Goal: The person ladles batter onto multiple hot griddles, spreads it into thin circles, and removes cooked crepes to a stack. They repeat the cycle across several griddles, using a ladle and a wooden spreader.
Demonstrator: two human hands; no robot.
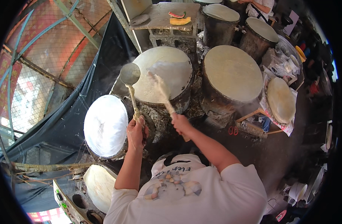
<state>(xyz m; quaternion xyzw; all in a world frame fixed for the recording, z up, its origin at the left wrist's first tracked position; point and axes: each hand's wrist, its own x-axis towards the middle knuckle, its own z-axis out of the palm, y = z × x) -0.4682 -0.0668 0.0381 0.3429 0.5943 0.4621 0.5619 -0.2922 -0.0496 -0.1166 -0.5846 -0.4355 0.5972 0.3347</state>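
Note:
My left hand [136,132] grips the batter-caked handle of a metal ladle [130,74], whose round bowl is over the left edge of a round griddle [179,81]. My right hand [182,124] is shut around the handle of a brush or spreader [163,88]; its head is blurred and lies over the same griddle. Part of the batter layer there looks pale and wet, with a bare-looking grey patch. Left of my left hand is a round, glaring white surface [105,126]. A second griddle [232,72], to the right, bears a thin round sheet.
Round flatbreads lie at lower left [99,186] and on plastic at the right [281,100]. Red scissors [233,130] lie near a wooden frame. Melon rinds [180,21] rest on a board behind. More drum stoves [221,30] and another person [262,7] are at the top right.

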